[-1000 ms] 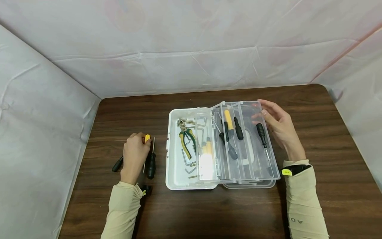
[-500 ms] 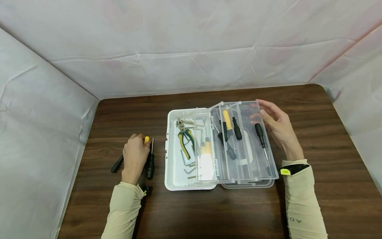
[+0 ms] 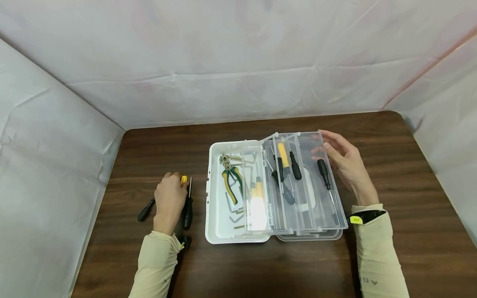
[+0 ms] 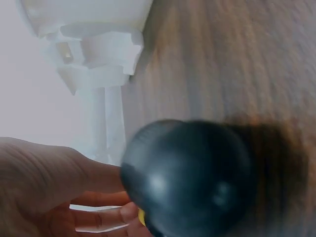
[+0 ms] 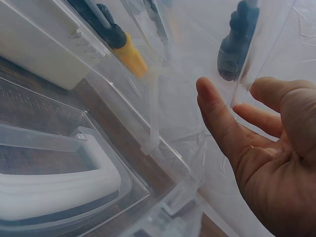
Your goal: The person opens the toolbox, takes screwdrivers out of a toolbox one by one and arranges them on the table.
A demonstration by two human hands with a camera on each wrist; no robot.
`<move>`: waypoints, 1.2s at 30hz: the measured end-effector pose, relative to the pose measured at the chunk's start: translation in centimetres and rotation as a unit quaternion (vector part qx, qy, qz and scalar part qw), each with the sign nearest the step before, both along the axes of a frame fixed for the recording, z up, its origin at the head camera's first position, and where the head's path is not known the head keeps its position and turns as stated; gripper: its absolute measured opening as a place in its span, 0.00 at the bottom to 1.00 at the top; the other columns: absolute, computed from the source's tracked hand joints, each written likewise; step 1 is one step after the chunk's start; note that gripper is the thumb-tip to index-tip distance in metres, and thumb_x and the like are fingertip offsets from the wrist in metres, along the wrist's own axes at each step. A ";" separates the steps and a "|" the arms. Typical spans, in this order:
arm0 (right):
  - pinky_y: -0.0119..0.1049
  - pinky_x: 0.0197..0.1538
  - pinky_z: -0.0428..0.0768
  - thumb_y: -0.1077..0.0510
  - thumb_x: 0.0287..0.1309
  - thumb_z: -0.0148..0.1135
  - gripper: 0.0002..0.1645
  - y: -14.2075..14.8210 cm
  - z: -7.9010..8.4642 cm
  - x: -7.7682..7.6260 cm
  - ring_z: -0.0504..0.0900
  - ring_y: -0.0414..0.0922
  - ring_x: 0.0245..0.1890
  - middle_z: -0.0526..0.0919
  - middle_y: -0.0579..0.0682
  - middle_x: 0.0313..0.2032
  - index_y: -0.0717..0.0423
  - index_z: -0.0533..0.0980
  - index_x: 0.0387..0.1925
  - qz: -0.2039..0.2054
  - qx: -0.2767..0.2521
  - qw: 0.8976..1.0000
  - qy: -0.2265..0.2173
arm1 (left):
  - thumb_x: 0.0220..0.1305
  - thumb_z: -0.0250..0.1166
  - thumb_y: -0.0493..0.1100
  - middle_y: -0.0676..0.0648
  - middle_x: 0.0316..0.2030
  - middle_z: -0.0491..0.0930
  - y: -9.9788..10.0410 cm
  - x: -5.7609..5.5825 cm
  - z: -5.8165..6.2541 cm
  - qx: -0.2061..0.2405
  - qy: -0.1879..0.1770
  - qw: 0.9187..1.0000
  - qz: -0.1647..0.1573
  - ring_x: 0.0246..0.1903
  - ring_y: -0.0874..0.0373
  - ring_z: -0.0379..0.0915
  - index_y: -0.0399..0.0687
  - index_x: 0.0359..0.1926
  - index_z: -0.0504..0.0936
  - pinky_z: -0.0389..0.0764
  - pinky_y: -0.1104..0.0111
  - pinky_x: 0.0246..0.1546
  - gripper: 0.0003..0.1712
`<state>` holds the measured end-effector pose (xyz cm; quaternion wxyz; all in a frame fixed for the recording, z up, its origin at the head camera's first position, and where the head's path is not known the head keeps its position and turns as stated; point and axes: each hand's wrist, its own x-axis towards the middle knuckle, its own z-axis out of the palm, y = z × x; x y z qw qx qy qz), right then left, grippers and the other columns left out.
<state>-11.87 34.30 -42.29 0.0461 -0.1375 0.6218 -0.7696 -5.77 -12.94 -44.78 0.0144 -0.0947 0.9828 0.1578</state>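
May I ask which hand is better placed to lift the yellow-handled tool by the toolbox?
Probably the left hand: it appears to pinch the yellow-handled tool, while the right hand, farther away, holds the clear toolbox tray.

pale beige sleeves (image 3: 154, 263), dark lettering (image 3: 369, 281) on the right; black wrist straps (image 3: 372, 215) with yellow tags (image 3: 356, 219).

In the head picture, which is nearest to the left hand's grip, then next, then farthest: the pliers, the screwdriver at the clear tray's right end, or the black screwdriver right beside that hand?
1. Black screwdriver: on the table, just right.
2. Pliers: further right, in the white box.
3. Tray screwdriver: right end of the clear tray.
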 end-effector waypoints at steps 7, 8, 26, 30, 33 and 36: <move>0.35 0.49 0.89 0.70 0.77 0.49 0.26 0.0 0.0 0.1 0.89 0.40 0.46 0.84 0.49 0.59 0.66 0.67 0.73 -0.002 0.013 1.000 -0.002 | 0.69 0.68 0.39 0.31 0.43 0.82 0.3 0.0 0.8 0.002 0.011 1.000 0.002 0.40 0.24 0.83 0.30 0.45 0.85 0.83 0.36 0.36 0.13; 0.35 0.49 0.89 0.70 0.77 0.49 0.27 0.1 0.0 0.2 0.89 0.40 0.46 0.84 0.49 0.60 0.66 0.67 0.73 -0.001 0.014 1.000 -0.002 | 0.69 0.68 0.39 0.31 0.44 0.82 0.4 0.0 1.0 0.003 0.020 1.000 0.000 0.41 0.25 0.83 0.30 0.46 0.85 0.83 0.36 0.36 0.13; 0.35 0.49 0.89 0.69 0.77 0.49 0.27 0.2 -0.2 0.3 0.89 0.39 0.47 0.83 0.47 0.60 0.65 0.67 0.73 0.001 0.028 1.000 0.000 | 0.69 0.70 0.38 0.40 0.47 0.83 5.6 -1.6 5.8 0.074 0.202 0.967 -0.135 0.43 0.42 0.81 0.40 0.51 0.87 0.85 0.50 0.38 0.11; 0.35 0.48 0.89 0.69 0.77 0.49 0.27 0.1 -0.2 0.3 0.89 0.40 0.47 0.83 0.49 0.60 0.65 0.66 0.73 0.001 0.027 1.000 0.002 | 0.69 0.69 0.37 0.41 0.47 0.83 6.8 -2.0 6.4 0.082 0.231 0.954 -0.173 0.44 0.44 0.80 0.41 0.51 0.87 0.84 0.53 0.40 0.11; 0.35 0.48 0.89 0.69 0.77 0.49 0.27 0.1 -0.2 0.3 0.89 0.40 0.47 0.83 0.50 0.61 0.66 0.66 0.73 0.001 0.026 1.000 0.004 | 0.70 0.69 0.36 0.42 0.47 0.83 7.7 -2.2 6.8 0.074 0.247 0.944 -0.208 0.44 0.46 0.79 0.41 0.52 0.87 0.85 0.55 0.40 0.11; 0.36 0.48 0.89 0.70 0.77 0.49 0.27 0.2 -0.2 0.2 0.89 0.40 0.47 0.83 0.51 0.61 0.66 0.66 0.73 0.001 0.026 1.000 0.004 | 0.70 0.68 0.36 0.43 0.48 0.82 8.5 -2.5 7.3 0.059 0.254 0.935 -0.240 0.47 0.47 0.79 0.42 0.53 0.86 0.86 0.57 0.39 0.12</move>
